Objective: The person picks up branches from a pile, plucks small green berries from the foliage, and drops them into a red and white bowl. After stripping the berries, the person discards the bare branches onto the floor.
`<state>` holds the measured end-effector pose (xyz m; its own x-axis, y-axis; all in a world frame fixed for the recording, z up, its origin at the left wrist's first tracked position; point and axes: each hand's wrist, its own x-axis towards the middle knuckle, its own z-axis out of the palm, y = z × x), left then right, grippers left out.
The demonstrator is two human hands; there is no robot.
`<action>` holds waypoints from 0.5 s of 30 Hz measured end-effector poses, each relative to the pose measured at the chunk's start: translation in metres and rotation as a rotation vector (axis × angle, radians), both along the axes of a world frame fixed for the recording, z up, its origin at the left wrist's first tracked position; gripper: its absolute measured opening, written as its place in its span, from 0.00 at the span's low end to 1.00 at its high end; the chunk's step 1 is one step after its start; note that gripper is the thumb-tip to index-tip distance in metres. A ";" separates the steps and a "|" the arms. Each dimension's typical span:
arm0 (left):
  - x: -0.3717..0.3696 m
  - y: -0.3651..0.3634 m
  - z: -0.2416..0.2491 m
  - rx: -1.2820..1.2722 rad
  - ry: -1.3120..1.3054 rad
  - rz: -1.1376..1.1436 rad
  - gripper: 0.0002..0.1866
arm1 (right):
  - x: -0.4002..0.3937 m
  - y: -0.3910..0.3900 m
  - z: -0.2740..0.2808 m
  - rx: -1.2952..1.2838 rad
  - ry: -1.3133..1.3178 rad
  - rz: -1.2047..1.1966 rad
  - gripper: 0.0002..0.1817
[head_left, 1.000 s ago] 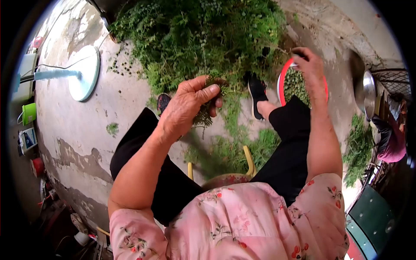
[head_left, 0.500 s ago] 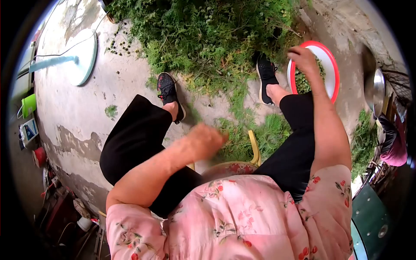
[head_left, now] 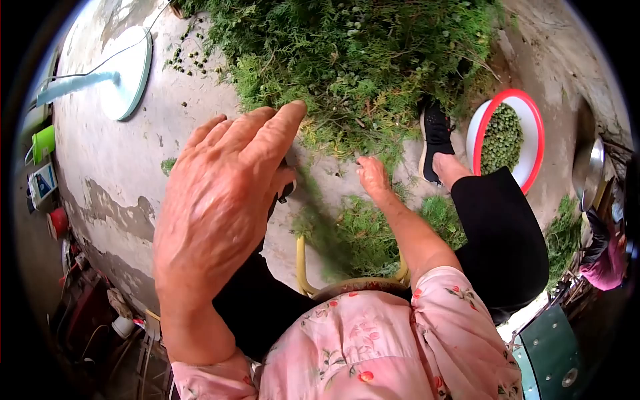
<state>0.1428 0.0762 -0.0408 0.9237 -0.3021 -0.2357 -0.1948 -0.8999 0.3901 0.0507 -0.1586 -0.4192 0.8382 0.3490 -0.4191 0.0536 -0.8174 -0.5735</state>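
My left hand [head_left: 223, 200] is raised close to the camera, its back toward me and its fingers stretched out. A blurred green sprig [head_left: 320, 223] shows just below it, apart from the fingers. My right hand [head_left: 375, 177] is lower down, over the ground in front of the leafy heap, with fingers curled together; what they hold, if anything, is too small to tell. The large heap of green branches [head_left: 347, 60] bears small round cones. At the right stands a white basin [head_left: 528, 143] with a red rim, partly filled with green cones [head_left: 501, 140].
Loose sprigs [head_left: 367, 243] lie between my legs, near the yellow-framed seat [head_left: 301, 267]. My black shoe [head_left: 437, 140] is beside the heap. A light-blue pole on a round base [head_left: 127, 83] stands left, with scattered cones [head_left: 190, 57] nearby. A green bucket [head_left: 44, 143] sits farther left.
My left hand has risen toward the camera and opened. My right hand has moved left from above the basin to the ground by the heap. A blurred sprig now appears between my legs.
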 end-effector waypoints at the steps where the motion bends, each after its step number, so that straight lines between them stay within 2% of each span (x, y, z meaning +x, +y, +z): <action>1: 0.001 0.003 0.001 -0.001 0.011 0.026 0.27 | 0.001 0.012 0.008 -0.042 0.052 -0.049 0.14; 3: 0.001 0.010 0.003 -0.007 0.028 0.077 0.27 | 0.007 0.031 0.024 -0.133 0.151 -0.148 0.15; 4: 0.001 0.014 0.003 -0.007 0.040 0.089 0.27 | 0.008 0.034 0.025 -0.151 0.146 -0.113 0.14; 7: 0.000 0.020 0.003 -0.017 0.055 0.107 0.27 | -0.002 0.038 -0.006 -0.202 0.147 -0.051 0.12; 11: -0.001 0.028 0.004 -0.047 0.064 0.117 0.27 | -0.026 0.031 -0.012 0.145 0.161 -0.249 0.09; 12: -0.001 0.028 0.005 -0.058 0.069 0.128 0.27 | -0.031 0.035 -0.014 0.170 0.041 -0.248 0.09; 15: -0.002 0.028 0.007 -0.054 0.075 0.133 0.27 | -0.003 0.057 0.019 0.153 -0.097 -0.226 0.09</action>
